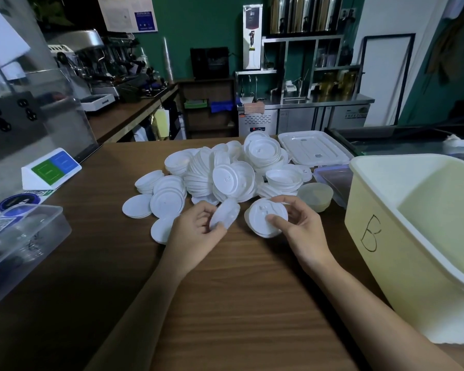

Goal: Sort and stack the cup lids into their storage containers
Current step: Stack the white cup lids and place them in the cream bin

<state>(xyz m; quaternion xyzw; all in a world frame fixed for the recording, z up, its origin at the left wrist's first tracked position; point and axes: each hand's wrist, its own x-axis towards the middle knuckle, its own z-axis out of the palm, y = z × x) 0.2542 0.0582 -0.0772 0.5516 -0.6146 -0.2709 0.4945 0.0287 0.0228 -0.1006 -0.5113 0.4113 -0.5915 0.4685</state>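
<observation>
A big heap of white cup lids [225, 170] lies on the brown wooden counter [225, 290] in front of me. My left hand [196, 231] grips a single white lid [225, 214], tilted on edge and slightly blurred. My right hand [298, 223] holds a short stack of white lids [263, 218] just above the counter, thumb on top. A large pale yellow bin marked "B" [381, 236] stands at the right, its inside showing no lids. A clear plastic box [24, 245] sits at the left.
A flat white container lid [314, 148] lies behind the heap. A small translucent bowl [315, 196] and a lidded clear box [332, 180] sit between heap and bin. A white sign stand [51, 168] is at the left. White paper [453, 328] lies under the bin.
</observation>
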